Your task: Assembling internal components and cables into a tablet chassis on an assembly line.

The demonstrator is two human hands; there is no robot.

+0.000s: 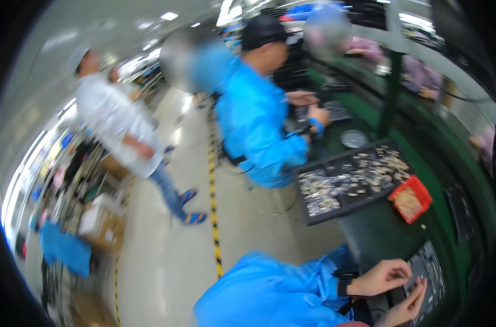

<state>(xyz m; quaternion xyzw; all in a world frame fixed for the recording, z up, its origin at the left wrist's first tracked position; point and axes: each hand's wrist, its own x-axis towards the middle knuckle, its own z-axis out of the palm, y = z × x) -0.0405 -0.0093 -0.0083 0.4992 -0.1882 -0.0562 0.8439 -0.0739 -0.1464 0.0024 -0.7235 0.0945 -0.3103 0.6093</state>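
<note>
- Curling inward, the bare left hand [381, 277] has thumb and fingertips close together; whether they pinch anything cannot be told.
- Bare right hand [405, 308]: fingers slightly bent, near the left; grip cannot be told.
- Dark flat panel with pale grey details [436, 272]: beneath both hands.
- Red plastic box [424, 189]: beside black rectangular tray [343, 210].

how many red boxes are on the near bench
1: the red box, holding small pale pieces, is by the picture's lower-right corner of the dark parts tray, farther up the bench than the hands. Others may be hidden.
</note>
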